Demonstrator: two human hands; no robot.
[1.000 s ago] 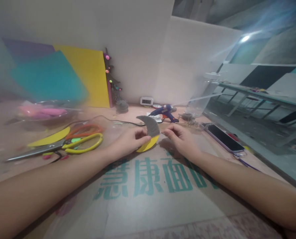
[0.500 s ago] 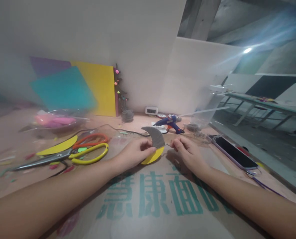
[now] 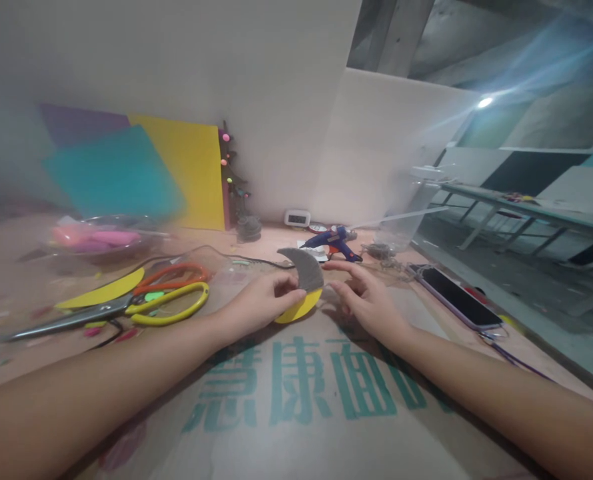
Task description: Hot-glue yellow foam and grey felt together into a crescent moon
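Observation:
My left hand (image 3: 262, 300) pinches a crescent-shaped craft piece (image 3: 304, 273), grey on the upper side with a yellow part (image 3: 302, 308) below, held just above a cardboard sheet (image 3: 296, 400) with green printed characters. My right hand (image 3: 365, 297) is right beside the piece, fingers spread and loosely curved, its fingertips near the grey edge and holding nothing.
Yellow-handled scissors (image 3: 141, 308) and orange-handled ones (image 3: 171, 275) lie at the left beside a yellow crescent cut-out (image 3: 101, 291). A blue glue gun (image 3: 332, 241), a small clock (image 3: 297, 217), a phone (image 3: 456, 293), a clear bowl (image 3: 99, 235) and coloured sheets (image 3: 126, 170) stand around.
My right hand has let go of its pinch at the piece's right edge and opened its fingers. My left hand keeps hold of the crescent. The view shifted slightly.

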